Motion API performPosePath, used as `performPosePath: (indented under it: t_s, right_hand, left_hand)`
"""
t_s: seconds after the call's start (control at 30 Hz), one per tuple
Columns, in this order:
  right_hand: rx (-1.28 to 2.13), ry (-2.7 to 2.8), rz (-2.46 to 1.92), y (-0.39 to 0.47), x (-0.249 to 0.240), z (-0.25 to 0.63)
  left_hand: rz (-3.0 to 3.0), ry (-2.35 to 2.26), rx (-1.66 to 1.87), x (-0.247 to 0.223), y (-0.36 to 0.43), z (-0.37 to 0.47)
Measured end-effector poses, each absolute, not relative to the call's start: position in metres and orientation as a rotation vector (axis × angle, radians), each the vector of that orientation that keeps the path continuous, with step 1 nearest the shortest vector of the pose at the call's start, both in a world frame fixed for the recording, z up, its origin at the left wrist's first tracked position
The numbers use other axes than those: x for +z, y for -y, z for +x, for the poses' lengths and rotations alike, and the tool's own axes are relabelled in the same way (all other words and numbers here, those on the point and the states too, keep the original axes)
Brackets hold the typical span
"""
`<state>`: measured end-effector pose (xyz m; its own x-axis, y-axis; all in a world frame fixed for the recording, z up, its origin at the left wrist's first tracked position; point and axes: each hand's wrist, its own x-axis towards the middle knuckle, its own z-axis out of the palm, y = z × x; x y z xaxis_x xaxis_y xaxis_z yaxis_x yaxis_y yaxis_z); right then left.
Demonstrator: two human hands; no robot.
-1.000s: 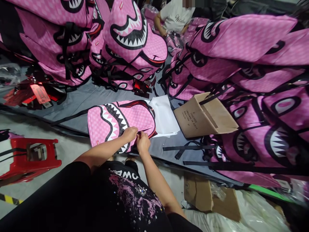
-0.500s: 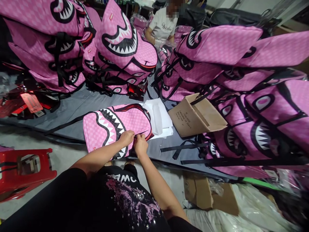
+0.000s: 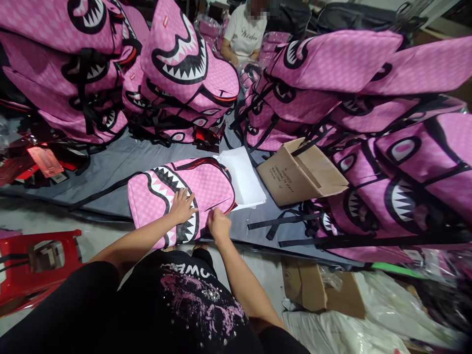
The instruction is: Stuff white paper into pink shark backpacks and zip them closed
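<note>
A pink checked backpack (image 3: 217, 179) with a black-and-white shark-mouth print lies flat in front of me, its top to the right. Red lining shows along its open far edge. My left hand (image 3: 182, 206) rests on the printed front with its fingers spread. At the near edge, close to the top corner, my right hand (image 3: 220, 223) is closed. What its fingers pinch is hidden. White paper sheets (image 3: 245, 182) lie beside the backpack's top end. A black strap (image 3: 99, 194) trails from its bottom end to the left.
Piled pink backpacks stand at the left (image 3: 84, 73) and right (image 3: 339, 64). An open cardboard box (image 3: 291, 174) sits right of the paper. Red tags (image 3: 46, 160) lie at the left. A red stool (image 3: 40, 265) stands on the floor. Across the table is another person (image 3: 245, 34).
My left hand has left the near edge and moved left, flattening onto the backpack's front. My right hand has turned into a tighter fist and shifted slightly right and down.
</note>
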<state>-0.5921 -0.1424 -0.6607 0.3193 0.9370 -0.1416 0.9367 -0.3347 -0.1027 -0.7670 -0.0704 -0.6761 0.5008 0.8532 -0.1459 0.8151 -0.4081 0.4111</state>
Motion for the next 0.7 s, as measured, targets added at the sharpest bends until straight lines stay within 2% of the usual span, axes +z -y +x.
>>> performPosePath:
  t_s: [0.13, 0.23, 0.37, 0.53, 0.63, 0.7]
  right_hand:
    - [0.062, 1.477, -2.669, 0.113, -0.652, -0.555]
    - [0.064, 1.494, -2.653, 0.097, -0.645, -0.555]
    - [0.237, 1.858, -2.342, 0.131, -0.651, -0.581]
    - [0.502, 1.481, -2.246, 0.214, -0.688, -0.599]
    - [0.766, 1.435, -2.222, 0.231, -0.703, -0.602]
    - [0.82, 1.516, -2.278, 0.23, -0.703, -0.599]
  left_hand:
    - [2.342, -1.381, 0.03, -0.69, 0.079, -0.786]
    - [2.356, -1.386, -0.008, -0.699, 0.081, -0.781]
    - [2.369, -1.39, -0.004, -0.702, 0.081, -0.775]
    - [2.382, -1.383, 0.025, -0.701, 0.081, -0.778]
    - [2.398, -1.39, 0.035, -0.704, 0.082, -0.779]
    - [2.417, -1.389, 0.037, -0.706, 0.083, -0.78]
